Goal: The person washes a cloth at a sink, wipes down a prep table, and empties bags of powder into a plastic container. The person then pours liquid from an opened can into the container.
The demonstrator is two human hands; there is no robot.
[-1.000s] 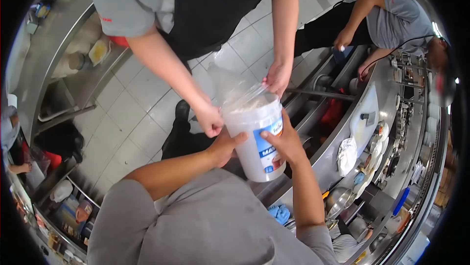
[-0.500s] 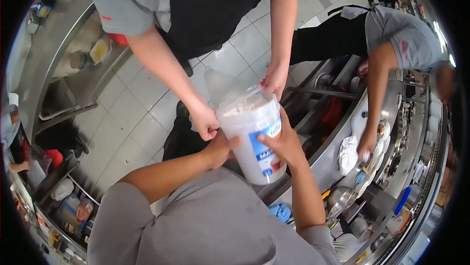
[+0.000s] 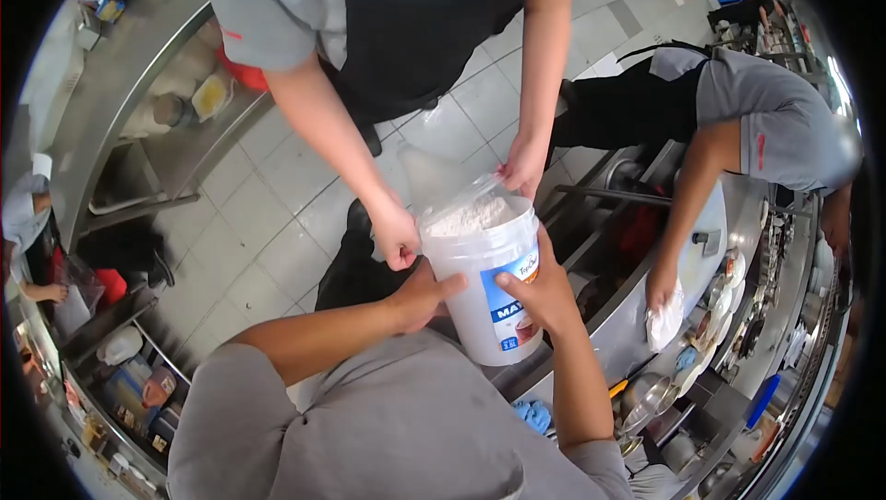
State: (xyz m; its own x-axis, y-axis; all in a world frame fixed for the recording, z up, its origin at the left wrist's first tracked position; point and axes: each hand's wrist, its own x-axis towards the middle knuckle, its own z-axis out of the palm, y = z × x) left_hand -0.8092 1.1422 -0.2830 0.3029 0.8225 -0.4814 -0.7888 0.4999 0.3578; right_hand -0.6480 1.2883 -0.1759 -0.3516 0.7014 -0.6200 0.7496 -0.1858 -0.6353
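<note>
A translucent white bucket (image 3: 472,311) with a blue label is held between my two hands and tilts slightly. My left hand (image 3: 420,297) presses on its left side, thumb on the wall. Around its right side is my right hand (image 3: 540,288), thumb on the label. White powder (image 3: 475,216) shows inside near the rim. Facing me, a person in a black apron has a closed hand at the left rim and the other hand pinching a clear plastic bag (image 3: 443,181) at the back of the opening.
On the right, another person leans over a steel counter (image 3: 604,334), one hand on a white cloth (image 3: 665,317). A metal bowl (image 3: 646,397) and a blue cloth (image 3: 532,415) lie nearer. A steel table (image 3: 148,66) stands at the left, above grey floor tiles (image 3: 263,251).
The bucket sits slightly lower and further right in view, with its powder showing more plainly. The person on the right has taken hold of the white cloth. My grip looks the same.
</note>
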